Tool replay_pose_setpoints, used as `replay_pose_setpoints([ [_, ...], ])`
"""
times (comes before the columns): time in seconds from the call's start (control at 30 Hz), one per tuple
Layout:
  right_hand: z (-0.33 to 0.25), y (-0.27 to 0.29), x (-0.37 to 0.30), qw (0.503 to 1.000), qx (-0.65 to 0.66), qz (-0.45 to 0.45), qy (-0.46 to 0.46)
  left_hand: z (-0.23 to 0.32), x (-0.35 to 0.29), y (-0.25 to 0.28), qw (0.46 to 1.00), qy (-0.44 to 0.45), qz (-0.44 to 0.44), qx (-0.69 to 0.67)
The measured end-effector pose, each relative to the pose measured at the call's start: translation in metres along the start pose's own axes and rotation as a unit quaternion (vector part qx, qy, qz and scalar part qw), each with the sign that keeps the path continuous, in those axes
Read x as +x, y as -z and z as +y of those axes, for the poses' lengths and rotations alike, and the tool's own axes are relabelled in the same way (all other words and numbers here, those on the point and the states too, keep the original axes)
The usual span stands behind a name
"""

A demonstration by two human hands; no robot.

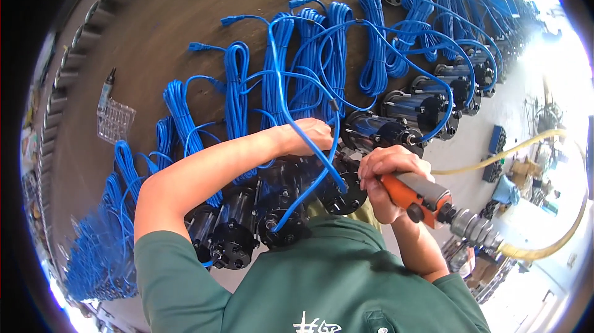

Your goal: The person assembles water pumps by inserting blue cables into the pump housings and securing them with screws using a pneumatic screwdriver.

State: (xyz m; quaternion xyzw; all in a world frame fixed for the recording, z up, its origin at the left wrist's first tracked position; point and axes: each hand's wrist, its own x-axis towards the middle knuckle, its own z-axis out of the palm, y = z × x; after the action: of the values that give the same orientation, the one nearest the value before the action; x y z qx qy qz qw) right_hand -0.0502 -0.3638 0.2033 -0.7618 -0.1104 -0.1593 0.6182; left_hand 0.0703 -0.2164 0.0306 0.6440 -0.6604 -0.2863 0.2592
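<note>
right hand [385, 166] wraps orange tool [421, 194], left hand [314, 134] curls, hold unclear; tray [116, 120] contents indistinct.

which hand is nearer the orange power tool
Right: the right hand is wrapped around the orange power tool, while the left hand is farther left, away from its orange body.

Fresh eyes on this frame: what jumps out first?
First, the bright blue bundled cables, strung in a long row across the brown tabletop. Next, the orange-and-grey handheld tool in the right hand, its pale yellow hose looping away at the right. Then the clear cylinders with round black end caps, lined up along the tabletop's near edge.
</note>
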Motion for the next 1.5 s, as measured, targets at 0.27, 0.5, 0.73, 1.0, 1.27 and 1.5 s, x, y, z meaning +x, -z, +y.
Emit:
replay_pose_setpoints([
  [0.27,-0.005,-0.005,0.0,0.998,-0.056,-0.013,0.007,0.032,-0.083,-0.034,0.984,0.087,0.154,-0.028],
  [0.5,-0.049,0.005,0.0,0.999,-0.011,-0.001,0.03,0.019,-0.079,-0.049,0.983,0.062,0.175,0.019],
  [0.73,-0.063,-0.039,-0.002,0.99,0.108,-0.043,0.084,0.016,-0.082,-0.052,0.976,0.033,0.213,-0.022],
  [1.0,-0.016,-0.057,-0.007,0.985,0.051,-0.156,0.042,0.013,-0.082,-0.054,0.975,0.03,0.221,-0.003],
  [1.27,-0.019,-0.057,-0.001,0.982,0.025,-0.18,0.055,0.025,-0.083,-0.039,0.982,0.085,0.158,0.066],
  [1.5,-0.023,-0.058,0.005,0.98,0.039,-0.192,0.035,0.128,-0.156,0.11,0.891,0.433,0.13,0.051],
])
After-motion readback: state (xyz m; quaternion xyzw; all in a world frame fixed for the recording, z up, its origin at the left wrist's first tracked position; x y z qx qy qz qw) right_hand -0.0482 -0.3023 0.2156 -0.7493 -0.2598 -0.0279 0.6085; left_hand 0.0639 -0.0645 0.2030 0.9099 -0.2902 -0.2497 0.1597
